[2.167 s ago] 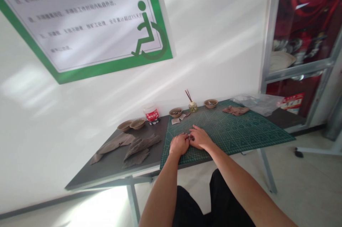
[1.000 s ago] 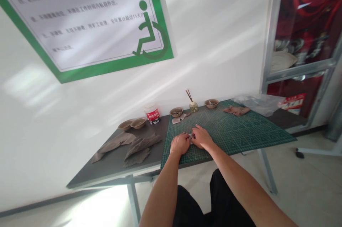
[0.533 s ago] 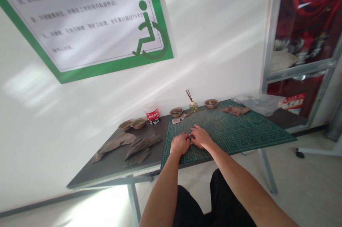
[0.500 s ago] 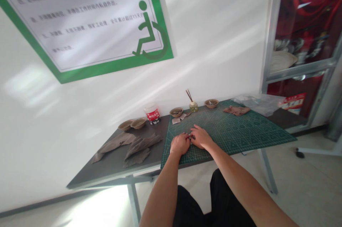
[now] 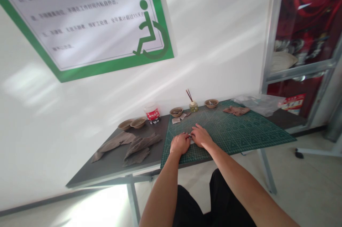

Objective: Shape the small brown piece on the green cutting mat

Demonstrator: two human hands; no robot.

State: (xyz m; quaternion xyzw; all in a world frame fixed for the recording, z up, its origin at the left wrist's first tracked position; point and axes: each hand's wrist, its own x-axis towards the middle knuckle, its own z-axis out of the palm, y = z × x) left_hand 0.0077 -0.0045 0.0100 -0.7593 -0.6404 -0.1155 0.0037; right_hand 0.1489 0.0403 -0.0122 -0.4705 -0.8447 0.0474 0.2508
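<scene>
- Your left hand [image 5: 180,144] and right hand [image 5: 201,137] sit close together on the near half of the cutting mat [image 5: 253,138], both curled, fingertips meeting.
- Between those fingertips is a small pale sliver [image 5: 190,136]. It seems pinched by both hands, but it is too small to tell what it is or exactly how you grip it.
- If your pinch loosens, the sliver could drop and blend into the mat's printed grid.
- Rough brown slabs [image 5: 143,145], perhaps bark, lie on the desk [image 5: 107,172] left of the mat; a careless elbow could shift them.
- Along the desk's back edge stand a white tub [image 5: 152,113], small bowls [image 5: 176,112], paper squares [image 5: 176,121] and a jar with sticks [image 5: 193,107]. Reaching across could tip the jar.
- At the far corner of the mat lies a brown cloth [image 5: 236,110].
</scene>
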